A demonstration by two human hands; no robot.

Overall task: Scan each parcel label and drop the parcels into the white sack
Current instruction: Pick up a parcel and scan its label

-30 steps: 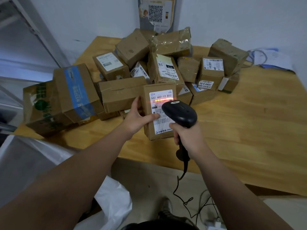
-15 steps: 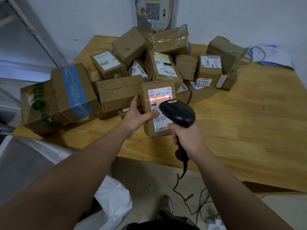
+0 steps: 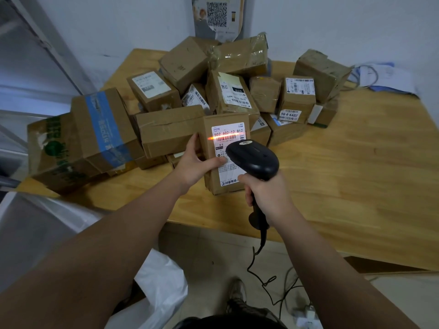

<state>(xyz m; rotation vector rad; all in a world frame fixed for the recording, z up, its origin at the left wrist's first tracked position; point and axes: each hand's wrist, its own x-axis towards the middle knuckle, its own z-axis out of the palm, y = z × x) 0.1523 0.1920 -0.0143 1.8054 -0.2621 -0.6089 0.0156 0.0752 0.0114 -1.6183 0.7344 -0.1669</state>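
A brown cardboard parcel (image 3: 213, 184) with a white label stands upright near the table's front edge. My left hand (image 3: 194, 163) grips its left side, thumb lying across the label. My right hand (image 3: 266, 195) is closed on the handle of a black barcode scanner (image 3: 253, 159), held just in front of the label. An orange scan line (image 3: 225, 138) falls across the barcode near the label's top. The white sack (image 3: 152, 295) hangs open at the lower left, below the table, partly hidden by my left arm.
Several more cardboard parcels (image 3: 228, 91) are piled behind on the wooden table (image 3: 356, 174), with larger boxes (image 3: 95, 131) overhanging its left end. The scanner cable (image 3: 263, 279) trails down to the floor. Papers and a cord (image 3: 384, 77) lie at the far right.
The scan line has climbed from the label's middle up onto the barcode. Both hands and the parcel stay almost where they were.
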